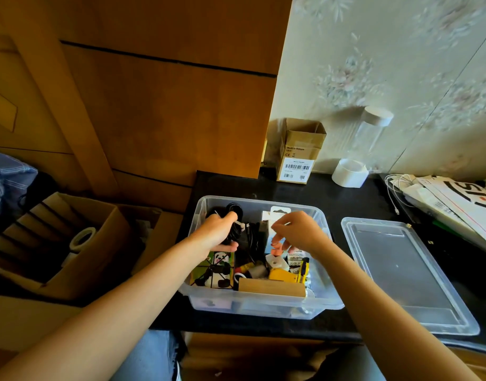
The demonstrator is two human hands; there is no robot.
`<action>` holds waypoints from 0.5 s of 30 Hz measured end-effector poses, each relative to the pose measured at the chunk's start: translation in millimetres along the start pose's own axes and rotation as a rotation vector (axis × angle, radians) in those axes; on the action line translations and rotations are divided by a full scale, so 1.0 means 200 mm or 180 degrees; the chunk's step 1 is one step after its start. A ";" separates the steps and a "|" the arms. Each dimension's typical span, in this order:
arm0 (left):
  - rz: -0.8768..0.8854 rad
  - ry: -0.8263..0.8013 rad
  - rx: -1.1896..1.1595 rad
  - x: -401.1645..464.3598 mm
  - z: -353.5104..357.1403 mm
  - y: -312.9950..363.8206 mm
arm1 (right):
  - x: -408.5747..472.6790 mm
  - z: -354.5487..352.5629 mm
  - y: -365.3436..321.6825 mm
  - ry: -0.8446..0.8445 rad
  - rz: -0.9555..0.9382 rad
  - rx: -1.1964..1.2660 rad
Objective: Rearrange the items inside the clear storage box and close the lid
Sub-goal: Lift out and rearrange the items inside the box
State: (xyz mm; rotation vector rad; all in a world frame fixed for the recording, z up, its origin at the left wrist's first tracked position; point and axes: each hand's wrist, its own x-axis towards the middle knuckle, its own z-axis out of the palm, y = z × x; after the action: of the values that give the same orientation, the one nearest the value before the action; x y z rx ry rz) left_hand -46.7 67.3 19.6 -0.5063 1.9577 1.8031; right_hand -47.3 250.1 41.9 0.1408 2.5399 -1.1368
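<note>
The clear storage box (328,305) stands on the black counter, full of small items. My left hand (218,232) grips a bundle of black cables (236,213) at the box's back left. My right hand (298,232) hovers over the box's middle right with fingers loosely curled downward, above an orange item (277,250); whether it pinches anything is unclear. A panda-print box (218,269), a wooden block (272,287) and a yellow piece (281,274) lie near the front. The clear lid (401,273) lies flat on the counter to the right of the box.
A small cardboard carton (299,151) and a clear jar with a white cap (364,144) stand at the back against the wall. Papers and white cables (442,196) lie at the far right. An open cardboard box with tape (71,240) sits lower left.
</note>
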 end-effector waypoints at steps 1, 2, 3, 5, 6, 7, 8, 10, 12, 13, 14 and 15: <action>0.0049 0.0073 0.0059 0.01 -0.01 0.00 | 0.02 0.02 0.01 -0.0016 0.0055 -0.0104; 0.0094 0.0131 0.0101 0.02 -0.01 0.00 | 0.04 0.05 0.01 -0.0084 0.0113 -0.0234; 0.0137 0.0172 0.0114 0.03 -0.01 0.00 | 0.06 0.08 0.02 -0.0193 0.0158 -0.0429; 0.0217 0.0230 0.0077 0.04 -0.02 -0.01 | 0.11 0.15 0.00 -0.0371 0.0196 -0.0800; 0.0248 0.0258 0.0062 0.04 -0.03 -0.01 | 0.13 0.18 0.00 -0.0401 0.0193 -0.0876; 0.0273 0.0273 0.0046 0.04 -0.04 -0.01 | 0.16 0.22 0.00 -0.0402 0.0196 -0.0929; 0.0286 0.0275 0.0018 0.04 -0.04 0.00 | 0.18 0.25 -0.01 -0.0378 0.0218 -0.0981; 0.0288 0.0258 -0.0045 0.04 -0.05 0.00 | 0.23 0.30 0.00 -0.0311 0.0287 -0.1019; 0.0269 0.0222 -0.0090 0.04 -0.05 0.00 | 0.25 0.33 0.02 -0.0214 0.0369 -0.0981; 0.0257 0.0200 -0.0110 0.04 -0.06 0.00 | 0.26 0.34 0.02 -0.0141 0.0376 -0.0981; 0.0252 0.0183 -0.0126 0.04 -0.06 0.00 | 0.27 0.35 0.03 -0.0062 0.0342 -0.1010; 0.0261 0.0173 -0.0136 0.05 -0.06 0.00 | 0.27 0.36 0.04 0.0023 0.0280 -0.1071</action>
State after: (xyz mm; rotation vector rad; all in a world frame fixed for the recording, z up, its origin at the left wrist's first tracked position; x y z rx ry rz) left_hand -54.8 54.6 15.1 -0.5004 2.0069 1.9039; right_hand -77.1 199.6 -26.5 0.1685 2.6583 -0.6649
